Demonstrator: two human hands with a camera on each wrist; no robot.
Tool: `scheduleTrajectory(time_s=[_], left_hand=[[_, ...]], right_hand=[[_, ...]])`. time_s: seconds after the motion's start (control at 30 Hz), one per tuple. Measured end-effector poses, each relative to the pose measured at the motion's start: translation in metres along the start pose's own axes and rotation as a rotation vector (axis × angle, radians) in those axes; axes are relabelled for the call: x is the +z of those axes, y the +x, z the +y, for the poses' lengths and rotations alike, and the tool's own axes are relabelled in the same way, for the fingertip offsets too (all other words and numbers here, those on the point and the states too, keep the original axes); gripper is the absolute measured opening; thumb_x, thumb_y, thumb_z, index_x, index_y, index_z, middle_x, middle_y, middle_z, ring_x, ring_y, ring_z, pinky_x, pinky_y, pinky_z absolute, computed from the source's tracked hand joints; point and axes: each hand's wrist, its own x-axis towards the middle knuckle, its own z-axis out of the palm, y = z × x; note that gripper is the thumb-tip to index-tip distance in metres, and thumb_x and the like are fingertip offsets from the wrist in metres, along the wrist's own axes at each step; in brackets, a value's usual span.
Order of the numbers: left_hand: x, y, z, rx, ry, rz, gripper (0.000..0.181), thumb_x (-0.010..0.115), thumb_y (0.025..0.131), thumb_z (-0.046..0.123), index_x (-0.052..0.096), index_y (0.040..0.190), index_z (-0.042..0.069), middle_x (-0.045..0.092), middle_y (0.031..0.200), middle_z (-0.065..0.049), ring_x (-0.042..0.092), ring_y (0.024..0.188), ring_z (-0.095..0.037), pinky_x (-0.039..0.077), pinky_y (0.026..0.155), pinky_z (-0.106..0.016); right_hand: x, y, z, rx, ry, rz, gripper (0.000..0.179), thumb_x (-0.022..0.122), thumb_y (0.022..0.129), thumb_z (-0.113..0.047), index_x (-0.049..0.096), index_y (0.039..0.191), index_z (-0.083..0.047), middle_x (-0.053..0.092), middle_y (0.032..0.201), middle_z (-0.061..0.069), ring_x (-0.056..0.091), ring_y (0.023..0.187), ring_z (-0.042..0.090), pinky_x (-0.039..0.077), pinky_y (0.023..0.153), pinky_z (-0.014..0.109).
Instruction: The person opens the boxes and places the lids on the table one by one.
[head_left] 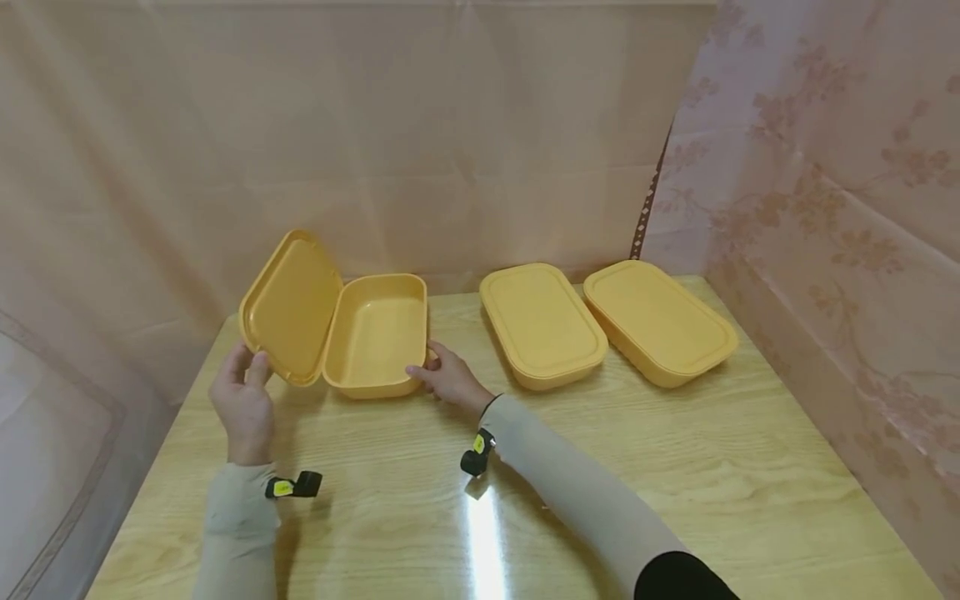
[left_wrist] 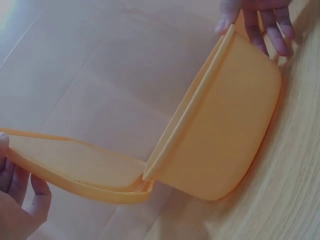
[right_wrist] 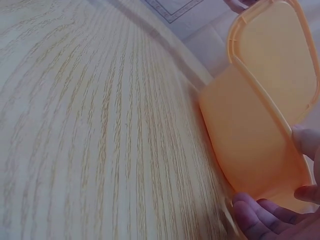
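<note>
— Where to find the open box [head_left: 375,333]?
— On the table [head_left: 375,517], toward the left; gripped at one corner by the right hand [head_left: 452,379], at the raised lid [head_left: 294,308] by the left hand [head_left: 246,407].
— Seen only from the head?
— Two closed boxes [head_left: 543,321], farther right.

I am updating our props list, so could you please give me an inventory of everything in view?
Open box: one, yellow, on the table's left half
Lid: one, yellow, raised at the open box's left edge
Closed boxes: two, yellow, on the table's right half
Table: one, light wood, under the boxes
Back cloth: one, beige, behind the table
Floral cloth: one, pinkish, right
Pale surface: one, whitish, left; material unclear
Wrist devices: two, black with yellow labels, one per wrist
Sleeves: two, pale beige-grey, on the forearms
Left grip: one, bare, holding the lid's edge
Right grip: one, bare, holding the open box's right side
</note>
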Motion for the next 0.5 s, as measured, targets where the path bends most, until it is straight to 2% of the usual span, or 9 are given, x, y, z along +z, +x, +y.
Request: scheduleTrajectory(time_s=[0.17,0.37,0.5], left_hand=[[-0.0031,-0.0014,-0.0003,-0.026,-0.041,0.0,0.023,0.055,0.095,-0.001,0.065,0.116,-0.005,0.055,0.083,0.002,0.058,0.086,-0.007,0.054,0.079,-0.012],[-0.0033,-0.001,-0.0015,-0.06,-0.065,-0.007,0.026,0.057,0.096,0.004,0.065,0.12,-0.002,0.057,0.087,0.002,0.06,0.089,-0.008,0.053,0.081,-0.012],[-0.0032,-0.0007,-0.0032,-0.085,-0.093,-0.006,0.029,0.056,0.096,0.004,0.062,0.123,-0.003,0.061,0.092,0.001,0.061,0.091,-0.009,0.054,0.081,-0.012]], right_hand=[[0.0009,-0.0021,0.0007,0.02,-0.028,-0.008,0.063,0.067,0.091,-0.038,0.042,0.146,-0.019,0.057,0.09,0.001,0.056,0.065,0.014,0.04,0.048,0.022],[0.0013,-0.0021,-0.0007,0.006,-0.044,-0.004,0.057,0.065,0.092,-0.039,0.046,0.143,-0.02,0.055,0.086,0.001,0.054,0.062,0.014,0.04,0.046,0.022],[0.0011,-0.0022,-0.0025,0.017,-0.053,-0.007,0.055,0.065,0.092,-0.04,0.047,0.141,-0.021,0.055,0.085,0.001,0.053,0.06,0.013,0.039,0.045,0.022]])
